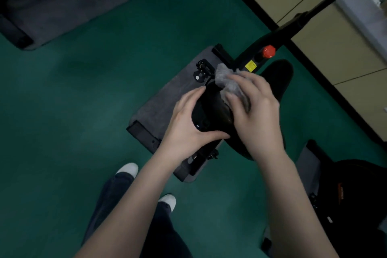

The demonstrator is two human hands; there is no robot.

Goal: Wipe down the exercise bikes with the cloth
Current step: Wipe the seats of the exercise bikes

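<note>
A black exercise bike [276, 29] stands below me on a grey floor mat [167, 98]. Its black saddle [211, 111] is at the centre of the view. My left hand [188, 121] grips the saddle's left side, fingers and thumb curled round its edge. My right hand [253, 107] lies over a crumpled grey cloth [225, 77] and presses it onto the saddle's front part. Most of the cloth is hidden under the fingers. A red knob [269, 51] and a yellow label [250, 66] sit on the frame just beyond the cloth.
Green floor surrounds the bike. A second grey mat [69, 4] lies at the top left. Another black machine [345, 195] fills the lower right. A beige wall [326, 33] runs along the right. My white shoes [127, 168] stand to the left of the mat.
</note>
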